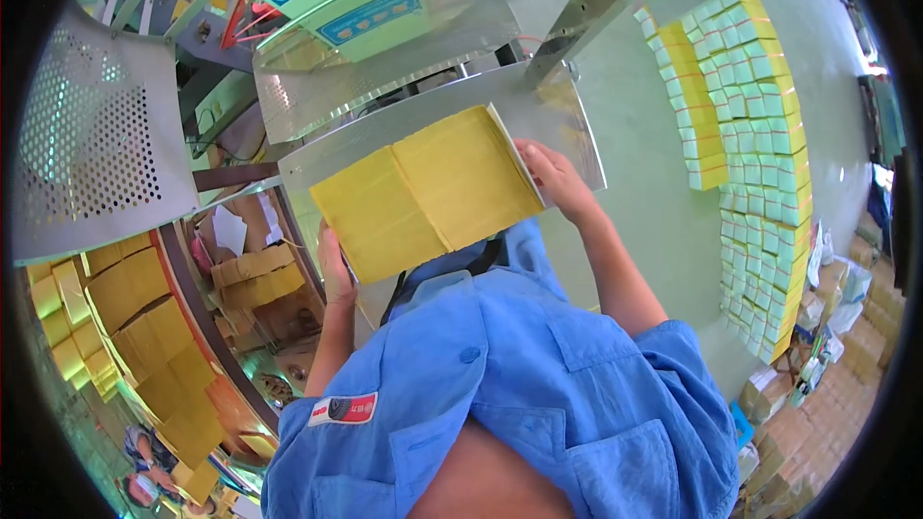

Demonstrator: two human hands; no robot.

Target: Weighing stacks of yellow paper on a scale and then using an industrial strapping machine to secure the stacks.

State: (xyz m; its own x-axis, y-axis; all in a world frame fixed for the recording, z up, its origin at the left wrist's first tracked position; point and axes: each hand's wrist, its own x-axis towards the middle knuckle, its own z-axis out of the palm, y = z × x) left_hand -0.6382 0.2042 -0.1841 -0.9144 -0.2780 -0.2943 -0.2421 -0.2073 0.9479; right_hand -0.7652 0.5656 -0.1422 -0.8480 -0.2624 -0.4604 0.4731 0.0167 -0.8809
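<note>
Two yellow-covered paper stacks lie side by side, meeting at a seam, above the front of a metal machine table. My left hand is closed against their left end, fingers partly hidden behind it. At the right end my right hand grips the edge, where a strip of white pages shows under the yellow cover. The stacks tilt slightly, their right end farther from me. Whether they still rest on the table at the near side, I cannot tell.
Beyond the table stands a machine with a clear guard. A perforated metal panel is at the left, above shelves with yellow sheets. Rows of banded paper bundles line the floor at the right. A person shows at lower left.
</note>
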